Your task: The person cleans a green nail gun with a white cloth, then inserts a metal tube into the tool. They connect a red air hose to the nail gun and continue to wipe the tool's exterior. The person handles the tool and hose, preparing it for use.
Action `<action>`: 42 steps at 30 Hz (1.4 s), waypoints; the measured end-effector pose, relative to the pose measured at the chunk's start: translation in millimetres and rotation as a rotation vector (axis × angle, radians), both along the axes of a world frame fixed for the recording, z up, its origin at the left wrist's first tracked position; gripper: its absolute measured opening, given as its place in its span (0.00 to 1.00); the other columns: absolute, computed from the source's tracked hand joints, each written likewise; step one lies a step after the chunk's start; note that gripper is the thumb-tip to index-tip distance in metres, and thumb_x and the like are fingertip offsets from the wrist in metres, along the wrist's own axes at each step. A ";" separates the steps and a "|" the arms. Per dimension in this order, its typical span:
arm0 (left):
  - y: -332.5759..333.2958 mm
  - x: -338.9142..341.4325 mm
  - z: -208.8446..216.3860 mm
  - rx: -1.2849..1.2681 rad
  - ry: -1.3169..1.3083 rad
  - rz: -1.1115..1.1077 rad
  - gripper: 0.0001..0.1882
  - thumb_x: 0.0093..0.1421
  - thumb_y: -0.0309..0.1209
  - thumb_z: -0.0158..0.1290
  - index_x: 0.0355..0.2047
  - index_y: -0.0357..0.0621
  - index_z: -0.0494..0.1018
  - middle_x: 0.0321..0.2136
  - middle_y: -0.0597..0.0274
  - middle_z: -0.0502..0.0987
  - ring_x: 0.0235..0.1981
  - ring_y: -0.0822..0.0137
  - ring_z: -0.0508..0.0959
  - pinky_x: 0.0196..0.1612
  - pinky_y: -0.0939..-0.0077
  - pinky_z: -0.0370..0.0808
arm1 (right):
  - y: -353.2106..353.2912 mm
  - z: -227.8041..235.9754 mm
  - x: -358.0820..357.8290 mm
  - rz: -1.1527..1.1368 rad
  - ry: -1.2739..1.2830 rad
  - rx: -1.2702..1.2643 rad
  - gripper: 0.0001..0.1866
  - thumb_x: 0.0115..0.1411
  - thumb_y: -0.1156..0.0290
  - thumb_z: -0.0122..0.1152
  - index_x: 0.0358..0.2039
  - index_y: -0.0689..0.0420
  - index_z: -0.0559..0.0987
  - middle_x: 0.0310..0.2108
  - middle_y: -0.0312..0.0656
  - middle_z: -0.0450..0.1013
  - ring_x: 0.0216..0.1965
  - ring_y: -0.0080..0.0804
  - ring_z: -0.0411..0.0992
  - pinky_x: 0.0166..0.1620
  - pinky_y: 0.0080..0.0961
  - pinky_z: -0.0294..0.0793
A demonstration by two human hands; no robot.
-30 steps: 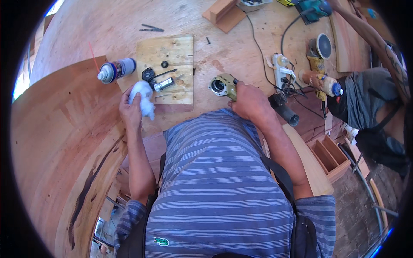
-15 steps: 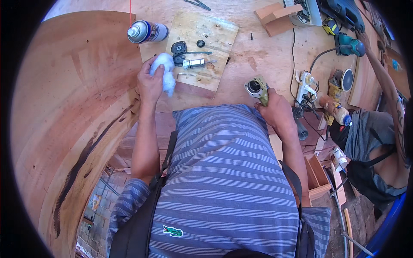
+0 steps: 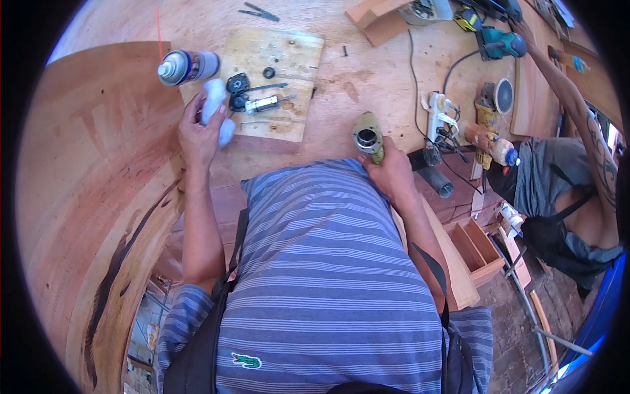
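My left hand (image 3: 199, 138) pinches a wad of white cotton wool (image 3: 214, 98), held over the left edge of a plywood board (image 3: 289, 56). In my right hand (image 3: 392, 172) is an olive-green power tool housing (image 3: 367, 126), gripped by its narrow part, its round metal-lined opening turned toward me. Tool parts lie on the board: a dark gear cover (image 3: 238, 83), a shiny metal cylinder with a shaft (image 3: 262, 104), a small black ring (image 3: 269, 72) and a thin L-shaped key (image 3: 257, 123). Beside the cotton stands a spray can (image 3: 200, 64) with a red straw.
A curved wooden sheet (image 3: 98, 138) rises at left. Pliers (image 3: 258, 12) and wooden blocks (image 3: 377, 23) lie at the back. To the right are a white power strip (image 3: 436, 121) with cables, a teal power tool (image 3: 502, 44), a bottle (image 3: 497, 146) and another person's arm (image 3: 564, 85).
The view has swung, so the bench things sit further left. The housing has tilted, its opening facing me more. The cotton wad is bent differently between my left fingers.
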State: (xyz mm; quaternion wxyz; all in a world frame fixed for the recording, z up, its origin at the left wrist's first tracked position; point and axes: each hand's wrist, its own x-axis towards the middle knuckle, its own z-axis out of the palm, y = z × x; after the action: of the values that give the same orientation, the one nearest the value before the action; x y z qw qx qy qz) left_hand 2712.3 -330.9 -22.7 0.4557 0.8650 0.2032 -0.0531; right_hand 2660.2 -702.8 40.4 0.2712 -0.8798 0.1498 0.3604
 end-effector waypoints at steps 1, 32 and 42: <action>-2.7 3.7 7.7 0.022 0.037 -0.022 0.33 0.54 0.35 0.66 0.57 0.35 0.70 0.48 0.48 0.78 0.45 0.62 0.79 0.49 0.69 0.75 | -0.9 -3.6 -4.3 -0.015 -0.021 0.007 0.26 0.54 0.60 0.67 0.47 0.62 0.71 0.36 0.62 0.76 0.42 0.63 0.75 0.45 0.52 0.73; -201.6 19.3 73.8 0.017 0.399 -1.261 0.24 0.54 0.39 0.60 0.40 0.29 0.69 0.31 0.34 0.78 0.38 0.36 0.78 0.43 0.48 0.73 | 4.2 6.7 16.5 0.117 0.059 -0.047 0.24 0.52 0.67 0.64 0.46 0.70 0.72 0.38 0.64 0.77 0.45 0.60 0.75 0.49 0.48 0.74; -199.6 16.2 57.0 -0.138 0.362 -1.207 0.30 0.50 0.43 0.62 0.42 0.26 0.72 0.35 0.31 0.78 0.41 0.38 0.78 0.46 0.53 0.75 | 4.5 2.5 11.0 0.095 0.043 -0.063 0.27 0.51 0.63 0.67 0.47 0.66 0.71 0.37 0.64 0.76 0.44 0.62 0.75 0.47 0.52 0.73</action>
State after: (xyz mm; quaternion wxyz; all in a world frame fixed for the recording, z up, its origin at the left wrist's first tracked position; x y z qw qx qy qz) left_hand 2728.5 -530.6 34.3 0.3588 0.7732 -0.2504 -0.4590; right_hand 2671.2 -698.3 42.9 0.2229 -0.8861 0.1248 0.3867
